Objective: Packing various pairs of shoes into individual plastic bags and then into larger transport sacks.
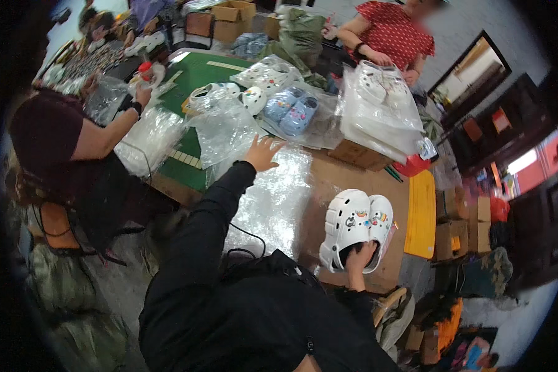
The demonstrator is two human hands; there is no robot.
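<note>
My left hand (263,154) is stretched forward, fingers spread, at the far end of a stack of clear plastic bags (273,198). It is open and holds nothing. A pair of white clogs (353,226) with colourful charms stands at the right of the brown tabletop, toes pointing away from me. My right hand (358,257) reaches into their heel openings and grips them; the fingertips are hidden inside. Just beyond my left hand lie blue clogs (291,110) on clear plastic, with white clogs (254,99) and a loose clear bag (226,133) to their left.
Across the table, a person in a red dotted top (397,34) handles white clogs (381,84) on a plastic-covered box. Another person in a dark shirt (49,124) works at the left over a green mat (195,71). A yellow board (420,214) borders the right side.
</note>
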